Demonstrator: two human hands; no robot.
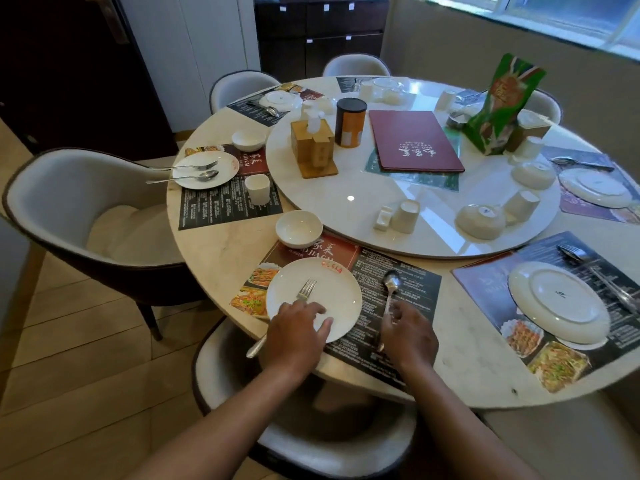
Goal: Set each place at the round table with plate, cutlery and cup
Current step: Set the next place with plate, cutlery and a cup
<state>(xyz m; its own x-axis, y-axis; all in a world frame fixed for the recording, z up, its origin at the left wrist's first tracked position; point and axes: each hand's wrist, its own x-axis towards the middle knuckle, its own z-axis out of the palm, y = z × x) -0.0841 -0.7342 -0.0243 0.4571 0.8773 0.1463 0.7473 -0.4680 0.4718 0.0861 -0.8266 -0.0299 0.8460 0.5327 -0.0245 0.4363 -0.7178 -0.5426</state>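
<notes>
At the left edge of the round beige marble table (214, 268), a set place holds a white round plate (205, 169) with a steel fork (187, 166) and spoon (187, 178) across it, a small white bowl (248, 140) behind and a white cylindrical cup (257, 189) just beside it on a black printed placemat (221, 209). Nearer the person, a second white bowl (299, 228) stands behind a white dinner plate (313, 299) lying on a dark menu placemat (391, 327). The left hand (298, 332) rests on this plate's near rim, fingers spread, over a silver fork (304, 291) whose tines lie on the plate and whose handle sticks out past the rim; whether it pinches the fork I cannot tell. The right hand (408, 336) grips the handle of a silver spoon (389, 289) lying on the placemat just right of the plate. On the white turntable (346, 209) stand upturned white cups (406, 216) and an upturned bowl (479, 221). Further right, an upside-down white plate (557, 306) sits on a purple placemat (485, 282).
</notes>
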